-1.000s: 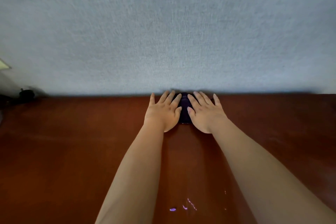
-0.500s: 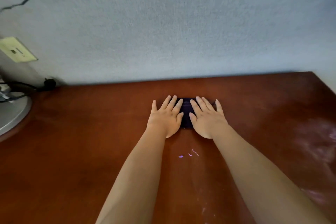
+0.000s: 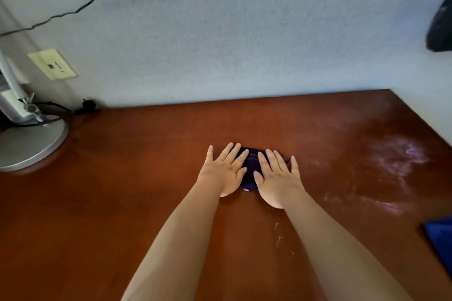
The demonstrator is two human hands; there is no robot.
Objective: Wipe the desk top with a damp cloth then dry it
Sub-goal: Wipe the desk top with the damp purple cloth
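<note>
Bench (image 3: 122, 203): glossy red-brown wood, wet streaks at right, pale textured wall (image 3: 244, 44) behind. Dark purple cloth (image 3: 250, 168) pressed flat under left hand (image 3: 223, 172) and right hand (image 3: 277, 178), fingers spread straight.

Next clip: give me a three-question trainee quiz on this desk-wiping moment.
1. True or false: both hands press flat on the dark cloth.
2. Which side of the desk shows wet streaks: A left, B right?
3. Fill in: a round grey lamp base stands at the desk's far ____ corner.

Key: 1 true, left hand and right hand with straight fingers; 2 B; 3 left.
</note>
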